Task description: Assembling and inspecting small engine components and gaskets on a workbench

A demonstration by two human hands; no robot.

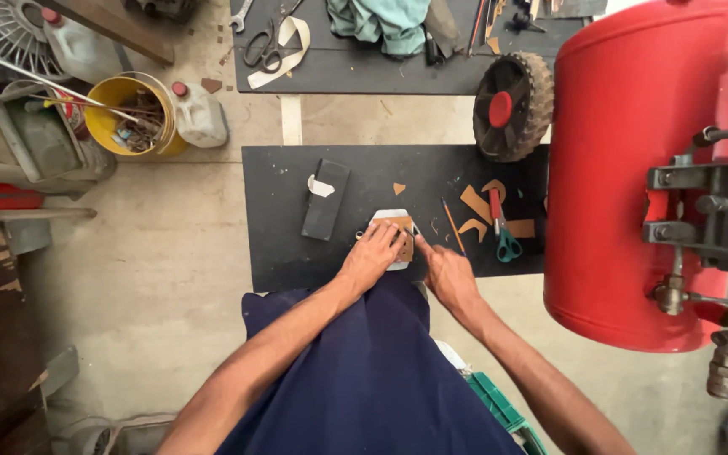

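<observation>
My left hand [374, 255] lies flat, fingers spread, on a small brown gasket-like sheet [401, 224] that rests on a pale metal plate [391, 215] on the black mat [288, 244]. My right hand [446, 274] is beside it on the right, fingers curled, its tip touching the plate's right edge; whether it holds a small tool I cannot tell. A pencil [452, 226] lies just right of the hands.
Scissors with red and teal handles [501, 229] and brown offcuts [475, 205] lie to the right. A black block [326, 199] sits left. A red tank [634, 168] stands right, a black wheel [511, 105] behind, a yellow bucket [132, 116] and white jug [198, 114] at left.
</observation>
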